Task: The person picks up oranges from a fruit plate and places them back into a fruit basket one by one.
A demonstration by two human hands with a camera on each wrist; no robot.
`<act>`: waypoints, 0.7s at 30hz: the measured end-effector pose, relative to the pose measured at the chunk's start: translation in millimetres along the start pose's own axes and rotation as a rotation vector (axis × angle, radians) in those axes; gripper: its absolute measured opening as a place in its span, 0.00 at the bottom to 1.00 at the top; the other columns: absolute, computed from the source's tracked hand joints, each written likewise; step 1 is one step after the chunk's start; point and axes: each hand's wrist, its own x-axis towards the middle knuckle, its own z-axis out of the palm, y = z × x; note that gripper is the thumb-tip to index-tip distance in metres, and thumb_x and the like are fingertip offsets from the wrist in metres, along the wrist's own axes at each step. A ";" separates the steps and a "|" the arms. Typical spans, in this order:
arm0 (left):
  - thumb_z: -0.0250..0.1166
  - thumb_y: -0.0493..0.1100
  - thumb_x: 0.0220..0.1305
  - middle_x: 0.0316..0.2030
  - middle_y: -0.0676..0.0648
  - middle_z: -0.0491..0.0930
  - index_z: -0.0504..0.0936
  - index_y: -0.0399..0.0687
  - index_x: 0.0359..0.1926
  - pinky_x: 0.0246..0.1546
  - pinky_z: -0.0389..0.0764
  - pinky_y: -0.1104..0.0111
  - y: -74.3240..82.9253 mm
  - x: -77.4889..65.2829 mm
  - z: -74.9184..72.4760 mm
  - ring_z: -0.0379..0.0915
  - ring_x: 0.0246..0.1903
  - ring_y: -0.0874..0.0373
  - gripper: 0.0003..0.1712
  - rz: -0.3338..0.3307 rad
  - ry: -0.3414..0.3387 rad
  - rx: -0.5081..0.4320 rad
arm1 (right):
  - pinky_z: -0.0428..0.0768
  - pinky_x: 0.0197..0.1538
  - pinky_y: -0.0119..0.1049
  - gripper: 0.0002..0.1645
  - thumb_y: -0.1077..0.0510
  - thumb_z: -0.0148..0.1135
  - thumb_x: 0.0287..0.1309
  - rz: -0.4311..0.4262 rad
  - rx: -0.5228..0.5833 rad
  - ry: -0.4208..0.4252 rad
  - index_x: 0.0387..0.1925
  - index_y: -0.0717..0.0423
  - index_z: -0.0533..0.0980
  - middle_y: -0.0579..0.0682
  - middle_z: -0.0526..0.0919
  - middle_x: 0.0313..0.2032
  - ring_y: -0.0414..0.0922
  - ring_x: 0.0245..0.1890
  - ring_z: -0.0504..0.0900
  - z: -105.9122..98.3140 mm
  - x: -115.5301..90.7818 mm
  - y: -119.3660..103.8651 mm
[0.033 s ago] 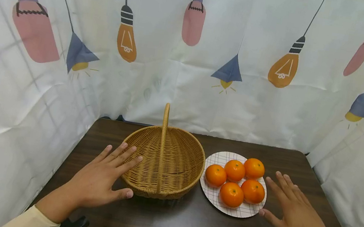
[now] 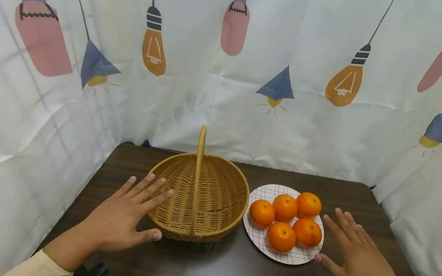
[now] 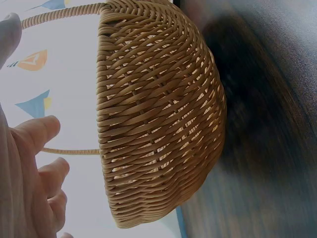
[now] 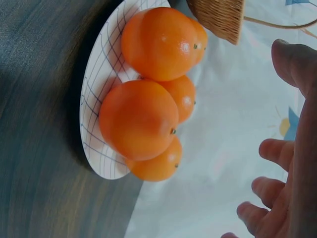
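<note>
A wicker basket (image 2: 220,196) with one tall arched handle (image 2: 197,182) stands left of centre on the table. My left hand (image 2: 121,219) hovers at its left side, fingers spread, holding nothing; its fingertips overlap the rim in the head view. In the left wrist view the woven wall (image 3: 158,109) shows apart from the fingers. Right of the basket, several oranges (image 2: 281,237) sit on a round white plate (image 2: 256,242) with a dark grid pattern. My right hand (image 2: 362,261) is held beside the plate's right edge, fingers extended and nothing in its grasp.
The dark wood-grain table (image 2: 199,274) ends at a white curtain (image 2: 226,105) printed with lamps and bulbs, which also hangs along both sides. The basket and plate stand close side by side. A dark strap piece (image 2: 88,275) shows under the left wrist.
</note>
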 end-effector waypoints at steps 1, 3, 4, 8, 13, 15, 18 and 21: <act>0.58 0.72 0.68 0.81 0.48 0.44 0.50 0.64 0.82 0.76 0.38 0.47 0.0 0.2 0.0 0.35 0.79 0.46 0.50 0.000 -0.001 0.001 | 0.33 0.78 0.44 0.54 0.36 0.68 0.62 0.003 0.002 -0.001 0.80 0.49 0.56 0.57 0.46 0.80 0.59 0.79 0.46 -0.1 0.2 0.0; 0.57 0.72 0.68 0.81 0.48 0.44 0.51 0.63 0.82 0.75 0.38 0.46 -0.2 0.5 0.0 0.36 0.79 0.46 0.49 -0.002 0.000 -0.001 | 0.33 0.78 0.44 0.53 0.36 0.68 0.62 0.010 0.007 -0.003 0.80 0.49 0.57 0.58 0.48 0.80 0.59 0.78 0.47 -0.2 0.4 0.1; 0.57 0.72 0.68 0.81 0.48 0.45 0.52 0.63 0.82 0.75 0.38 0.46 -0.4 0.6 0.3 0.36 0.79 0.45 0.49 -0.006 -0.001 -0.005 | 0.33 0.78 0.44 0.53 0.35 0.68 0.62 0.016 0.012 -0.005 0.80 0.50 0.57 0.59 0.49 0.80 0.60 0.78 0.49 -0.1 0.6 0.1; 0.54 0.72 0.71 0.80 0.46 0.48 0.58 0.58 0.81 0.75 0.42 0.44 -3.3 1.5 2.7 0.40 0.79 0.43 0.46 -0.056 0.016 -0.042 | 0.38 0.78 0.49 0.52 0.34 0.68 0.62 0.041 0.032 -0.014 0.77 0.53 0.61 0.63 0.56 0.77 0.65 0.75 0.56 1.2 0.8 0.8; 0.54 0.69 0.73 0.78 0.41 0.54 0.63 0.52 0.78 0.72 0.50 0.40 -10.5 2.6 8.2 0.46 0.77 0.40 0.42 -0.160 0.063 -0.114 | 0.57 0.71 0.65 0.51 0.33 0.69 0.60 0.079 0.057 -0.022 0.75 0.54 0.64 0.65 0.61 0.74 0.68 0.70 0.63 3.6 1.9 2.7; 0.55 0.67 0.74 0.77 0.38 0.56 0.64 0.47 0.77 0.70 0.56 0.38 -13.7 2.6 10.9 0.50 0.75 0.38 0.42 -0.195 0.080 -0.138 | 0.63 0.64 0.70 0.52 0.33 0.69 0.59 0.091 0.060 -0.027 0.75 0.53 0.64 0.65 0.62 0.74 0.69 0.69 0.65 5.6 2.6 4.0; 0.54 0.66 0.75 0.76 0.34 0.57 0.63 0.41 0.77 0.64 0.64 0.36 -18.6 1.9 14.7 0.56 0.72 0.33 0.43 -0.258 0.086 -0.178 | 0.66 0.59 0.73 0.52 0.33 0.70 0.59 0.105 0.063 -0.039 0.76 0.52 0.63 0.65 0.63 0.73 0.70 0.67 0.66 9.3 3.2 6.5; 0.53 0.67 0.75 0.75 0.31 0.58 0.61 0.36 0.76 0.61 0.67 0.35 -23.4 1.3 17.4 0.60 0.69 0.30 0.46 -0.336 0.077 -0.243 | 0.67 0.58 0.74 0.52 0.32 0.70 0.59 0.110 0.060 -0.043 0.75 0.53 0.63 0.66 0.64 0.72 0.71 0.65 0.68 13.6 4.1 8.9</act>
